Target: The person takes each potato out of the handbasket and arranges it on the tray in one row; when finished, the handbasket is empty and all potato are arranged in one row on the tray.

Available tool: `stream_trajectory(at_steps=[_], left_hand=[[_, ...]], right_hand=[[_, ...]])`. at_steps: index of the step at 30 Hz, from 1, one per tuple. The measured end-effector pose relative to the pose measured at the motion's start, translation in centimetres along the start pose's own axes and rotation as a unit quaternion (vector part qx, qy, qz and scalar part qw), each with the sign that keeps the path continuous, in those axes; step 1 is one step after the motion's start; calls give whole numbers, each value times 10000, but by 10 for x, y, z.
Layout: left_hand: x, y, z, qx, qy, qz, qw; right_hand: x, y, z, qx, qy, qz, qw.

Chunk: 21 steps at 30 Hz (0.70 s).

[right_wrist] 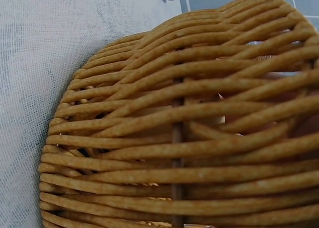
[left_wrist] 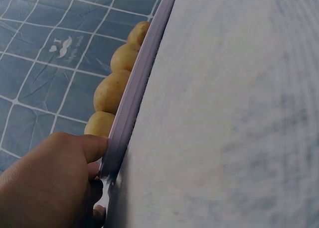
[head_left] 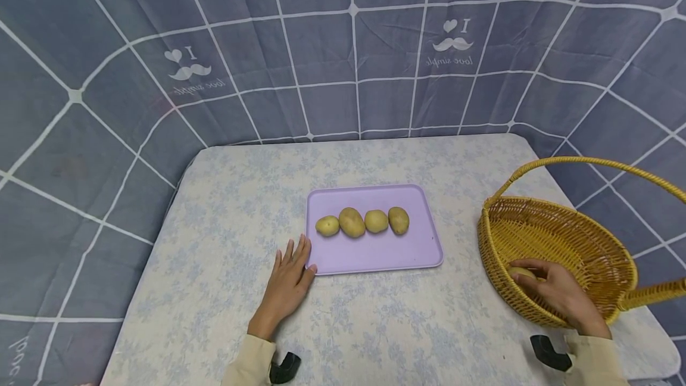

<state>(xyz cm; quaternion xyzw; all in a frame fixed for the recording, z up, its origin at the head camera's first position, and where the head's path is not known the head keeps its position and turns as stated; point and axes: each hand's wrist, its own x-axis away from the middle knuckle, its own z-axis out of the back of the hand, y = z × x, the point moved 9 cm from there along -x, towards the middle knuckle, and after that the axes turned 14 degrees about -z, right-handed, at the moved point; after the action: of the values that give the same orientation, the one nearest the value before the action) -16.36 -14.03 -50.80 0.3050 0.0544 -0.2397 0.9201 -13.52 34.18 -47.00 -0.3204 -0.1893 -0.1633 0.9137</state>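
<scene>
On a lilac tray point(head_left: 370, 258), several potatoes lie in a row, the leftmost potato point(head_left: 327, 226) being the smallest. Beside the tray's lower left corner rests my left hand point(head_left: 286, 285), its fingers extended and touching the edge. In the left wrist view the thumb point(left_wrist: 94, 148) lies against the tray's rim. My right hand point(head_left: 560, 290) reaches down into a yellow wicker basket point(head_left: 568, 225) and holds a potato point(head_left: 521, 272) near its left wall. The basket's woven side point(right_wrist: 149, 153) blocks most of that hand in the right wrist view.
The basket's tall arched handle point(head_left: 600, 161) rises over the table's right side. A pale floral cloth point(head_left: 241, 195) covers the table. Behind and at the sides hangs a grey-blue checked curtain point(head_left: 316, 52).
</scene>
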Motion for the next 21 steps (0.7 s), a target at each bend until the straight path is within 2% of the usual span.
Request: stream_trajectory(at_steps=[10,21], left_hand=[[0,1,0,8,-15,7,10000],[0,1,1,0,33,-7,10000]], right_hand=[[0,1,1,-54,89,-18,9999],[-1,2,-2,-146,-100,21,9998]])
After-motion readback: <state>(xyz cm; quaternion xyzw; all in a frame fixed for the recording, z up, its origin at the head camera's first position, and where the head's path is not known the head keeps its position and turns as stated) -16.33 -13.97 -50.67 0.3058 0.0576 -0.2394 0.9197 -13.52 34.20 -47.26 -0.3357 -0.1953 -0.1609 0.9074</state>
